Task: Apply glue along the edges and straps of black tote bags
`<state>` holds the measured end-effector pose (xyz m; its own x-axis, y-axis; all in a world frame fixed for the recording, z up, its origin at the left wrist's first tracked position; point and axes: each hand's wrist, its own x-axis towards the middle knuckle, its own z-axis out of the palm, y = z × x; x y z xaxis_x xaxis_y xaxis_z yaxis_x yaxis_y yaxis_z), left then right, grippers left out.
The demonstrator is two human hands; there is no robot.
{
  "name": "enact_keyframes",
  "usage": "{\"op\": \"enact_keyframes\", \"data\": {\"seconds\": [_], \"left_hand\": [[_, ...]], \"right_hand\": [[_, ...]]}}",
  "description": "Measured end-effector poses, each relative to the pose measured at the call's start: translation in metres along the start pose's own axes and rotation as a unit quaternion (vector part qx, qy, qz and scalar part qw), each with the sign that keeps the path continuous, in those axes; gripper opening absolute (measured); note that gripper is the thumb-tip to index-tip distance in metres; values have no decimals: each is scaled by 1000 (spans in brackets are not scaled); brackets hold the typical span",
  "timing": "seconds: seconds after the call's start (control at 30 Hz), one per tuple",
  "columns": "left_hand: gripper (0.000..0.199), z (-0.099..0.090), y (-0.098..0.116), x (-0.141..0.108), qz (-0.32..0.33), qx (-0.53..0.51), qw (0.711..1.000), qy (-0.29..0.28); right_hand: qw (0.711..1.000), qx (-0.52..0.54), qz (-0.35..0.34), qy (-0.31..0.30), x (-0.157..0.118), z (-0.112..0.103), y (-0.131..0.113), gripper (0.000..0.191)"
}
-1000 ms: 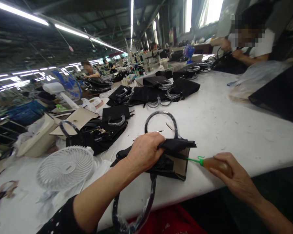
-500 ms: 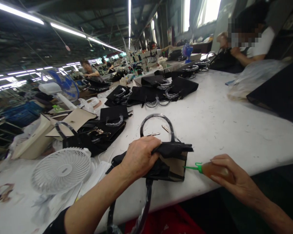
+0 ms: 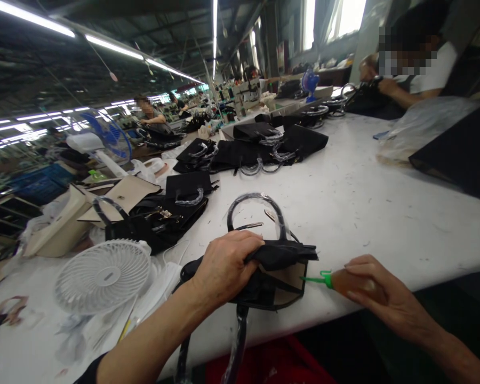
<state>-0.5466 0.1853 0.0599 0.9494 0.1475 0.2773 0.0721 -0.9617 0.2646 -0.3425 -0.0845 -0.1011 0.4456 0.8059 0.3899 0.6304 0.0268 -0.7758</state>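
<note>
On the white table near its front edge lies a black handbag, its open end facing right and showing a tan inner panel. One plastic-wrapped handle arches over the far side; another hangs towards me. My left hand is closed on the bag's black material, its fingertips partly hidden in the folds. My right hand is wrapped round a squeeze bottle of amber liquid with a green nozzle. The nozzle's tip is at the right edge of the bag's opening; whether it touches cannot be made out.
A white fan lies at the left beside a pile of black bags and cream pieces. More black bags lie across the table's far side. A clear plastic bag is at right, with a co-worker behind it.
The bag's open end has spread a little wider, its lower edge shifting down. My right hand holds the bottle in nearly the same place. The view has shifted slightly.
</note>
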Motion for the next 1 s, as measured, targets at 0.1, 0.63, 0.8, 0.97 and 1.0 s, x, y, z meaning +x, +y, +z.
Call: {"op": "enact_keyframes", "data": {"seconds": [0.1, 0.63, 0.8, 0.97, 1.0], "left_hand": [[30, 1, -1, -2, 6, -4, 1000, 13], [35, 5, 6, -21, 22, 5, 999, 28], [35, 6, 9, -27, 22, -1, 1000, 15], [38, 5, 12, -32, 23, 5, 1000, 10], [38, 5, 12, -33, 23, 7, 1000, 12]], "right_hand": [[1000, 5, 1, -4, 1, 0, 2, 29], [999, 17, 27, -15, -16, 6, -8, 29], [1000, 2, 24, 11, -20, 7, -21, 29], [999, 18, 43, -19, -21, 7, -26, 29], [999, 10, 47, -7, -21, 6, -25, 29]]}}
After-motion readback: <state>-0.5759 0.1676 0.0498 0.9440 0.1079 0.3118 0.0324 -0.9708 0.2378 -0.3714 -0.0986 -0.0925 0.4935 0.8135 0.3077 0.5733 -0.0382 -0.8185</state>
